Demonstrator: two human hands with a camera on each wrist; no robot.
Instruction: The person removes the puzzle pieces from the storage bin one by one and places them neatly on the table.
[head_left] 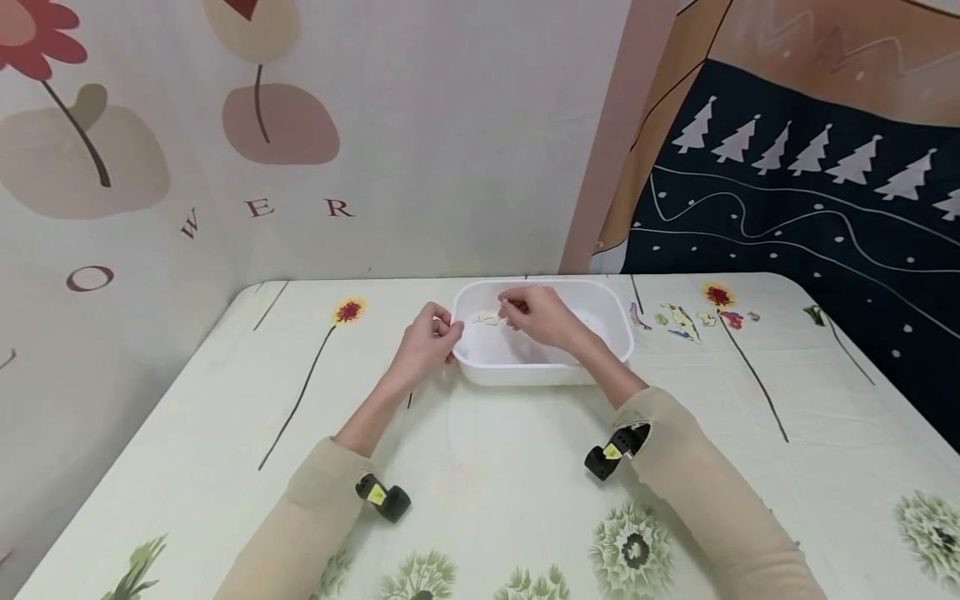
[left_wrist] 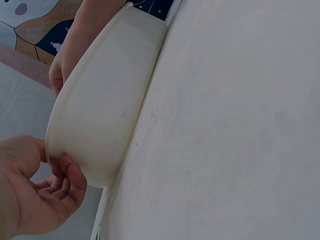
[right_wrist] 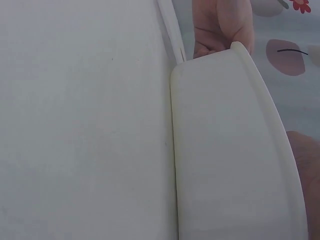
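A white plastic tub (head_left: pixel 540 374) stands on the table toward its far edge. My left hand (head_left: pixel 424 348) grips the tub's left end, with thumb and fingers at the rim. In the left wrist view the curled fingers of that hand (left_wrist: pixel 47 192) lie against the outside wall. Over the inside of the tub is my right hand (head_left: pixel 542 315), its fingers bent and thumb and fingertips brought together; I cannot tell whether something small is between them. Several small pale pieces (head_left: pixel 487 318) lie on the tub's floor, just left of those fingertips. In the right wrist view the tub wall (right_wrist: pixel 225 140) partly hides the right hand.
Right of the tub, several small colourful flat pieces (head_left: pixel 681 322) lie on the tablecloth (head_left: pixel 480 467), which is printed with flowers and dandelions. A pale printed curtain (head_left: pixel 435 150) hangs behind the table, and a dark cloth with white trees (head_left: pixel 795 200) hangs at the right.
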